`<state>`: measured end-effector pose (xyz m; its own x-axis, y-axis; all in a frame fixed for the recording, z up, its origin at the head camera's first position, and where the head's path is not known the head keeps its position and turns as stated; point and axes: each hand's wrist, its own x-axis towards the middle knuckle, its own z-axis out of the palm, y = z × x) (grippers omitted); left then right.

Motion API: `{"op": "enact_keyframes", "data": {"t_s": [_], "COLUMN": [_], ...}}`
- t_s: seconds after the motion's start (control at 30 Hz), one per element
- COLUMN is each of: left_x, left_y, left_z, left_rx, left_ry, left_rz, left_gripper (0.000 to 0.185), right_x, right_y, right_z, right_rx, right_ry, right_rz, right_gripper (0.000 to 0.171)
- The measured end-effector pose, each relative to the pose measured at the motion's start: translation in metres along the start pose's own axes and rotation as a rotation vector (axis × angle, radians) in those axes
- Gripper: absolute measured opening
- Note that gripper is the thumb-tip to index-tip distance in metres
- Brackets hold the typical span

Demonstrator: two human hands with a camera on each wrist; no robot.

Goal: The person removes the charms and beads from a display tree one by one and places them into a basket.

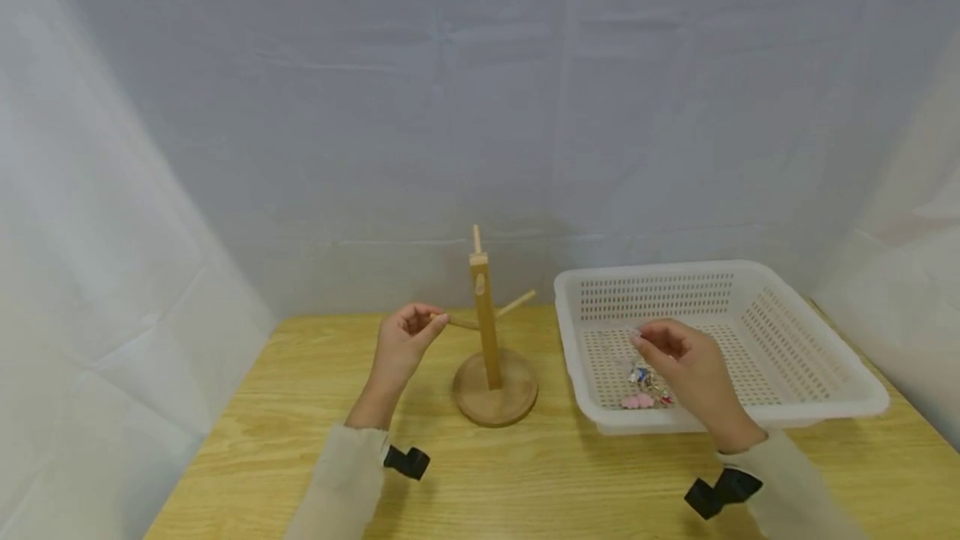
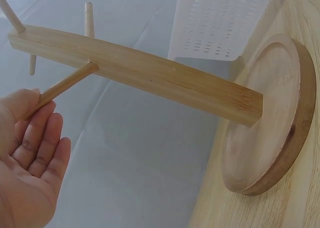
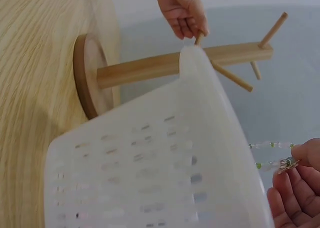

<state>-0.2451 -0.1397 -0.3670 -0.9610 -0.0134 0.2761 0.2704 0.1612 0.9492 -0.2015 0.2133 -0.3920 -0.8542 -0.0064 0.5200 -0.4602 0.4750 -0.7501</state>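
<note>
A wooden stand (image 1: 487, 323) with a round base and several slanting pegs stands upright on the table. My left hand (image 1: 401, 344) pinches the tip of one peg (image 2: 70, 82) on its left side, between thumb and forefinger. Over the white basket (image 1: 795, 416), my right hand (image 1: 686, 365) pinches a beaded bracelet (image 3: 270, 165) with clear and green beads. Part of the bracelet is hidden behind the basket wall in the right wrist view. Below that hand, small jewelry (image 1: 641, 376) and a pink piece (image 1: 637, 401) lie on the basket floor.
The perforated basket sits right of the stand on the wooden table (image 1: 525, 473), its side wall rising between stand and right hand. A pale cloth (image 1: 480, 107) hangs behind the table and along both sides. Another peg (image 1: 517, 303) sticks out toward the basket.
</note>
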Motion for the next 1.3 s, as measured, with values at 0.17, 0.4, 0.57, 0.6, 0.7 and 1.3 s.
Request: {"op": "enact_keyframes", "data": {"t_s": [0.17,0.4,0.57,0.6,0.7,1.3], "left_x": [0.000,0.000,0.001,0.001,0.001,0.003], "left_y": [0.001,0.001,0.001,0.001,0.001,0.000], "left_z": [0.000,0.001,0.004,0.004,0.005,0.005], "left_rx": [-0.003,-0.003,-0.004,-0.005,-0.004,0.008], "left_ry": [-0.001,0.001,-0.005,-0.006,-0.008,-0.010], "left_rz": [-0.001,0.000,0.017,0.019,0.020,0.023], "left_gripper": [0.017,0.017,0.017,0.017,0.017,0.016], "right_x": [-0.003,-0.007,-0.005,-0.005,-0.004,0.004], "right_y": [0.009,0.022,0.031,0.033,0.036,0.049], "right_z": [-0.010,-0.028,-0.040,-0.042,-0.048,-0.067], "right_rx": [-0.063,-0.108,-0.138,-0.145,-0.158,-0.222], "right_ry": [-0.037,-0.057,-0.039,-0.037,-0.039,-0.074], "right_rz": [0.036,0.095,0.134,0.142,0.174,0.266], "right_gripper": [0.013,0.020,0.022,0.022,0.025,0.026]}}
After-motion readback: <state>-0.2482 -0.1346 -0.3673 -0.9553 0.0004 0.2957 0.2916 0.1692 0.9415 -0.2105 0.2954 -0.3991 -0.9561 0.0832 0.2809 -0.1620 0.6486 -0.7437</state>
